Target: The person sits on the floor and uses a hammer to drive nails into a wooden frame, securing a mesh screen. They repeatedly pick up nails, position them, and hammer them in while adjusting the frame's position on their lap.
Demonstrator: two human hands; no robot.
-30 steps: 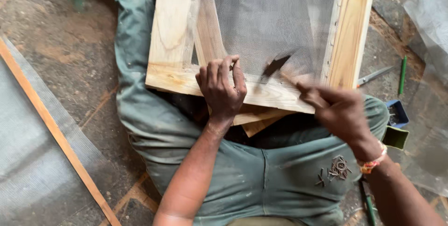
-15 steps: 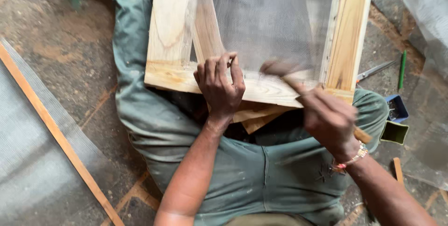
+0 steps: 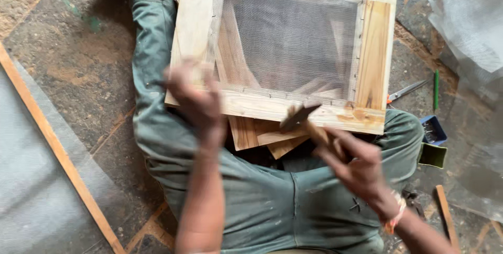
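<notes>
Resting across the lap: a wooden frame [image 3: 283, 108] with wire mesh [image 3: 293, 44] stapled over its opening, near rail toward the body, loose wood offcuts [image 3: 264, 134] wedged beneath.

Left hand [image 3: 196, 99]: blurred with motion, now at the near-left corner of the frame. Half a second earlier, pressed flat on the middle of the near rail; now shifted left and apparently lifted. Fingers loosely curled, nothing seen between them; exact contact with the rail cannot be told through the blur.

Right hand [image 3: 356, 165]: fingers wrapped around the handle of a small hammer [image 3: 299, 117], head hovering just above the near rail, right of centre. Compared with the earlier views, hammer drawn back toward the body and lower in the picture.

Frame: appears larger and more fully in view than a moment ago, far rail now visible. Judged meaning: fastening along the near rail in progress, holding hand relocating to a fresh spot, hammer between strokes.

Surroundings: stone floor [image 3: 78, 65]; long wooden strip [image 3: 57, 149] lying on mesh sheet [image 3: 26, 191] at left; scissors [image 3: 406, 91] and green pencil [image 3: 436, 89] right of the frame; small blue box [image 3: 432, 131] of fasteners beside the right knee; clear plastic sheet [image 3: 471, 23] at far right.
</notes>
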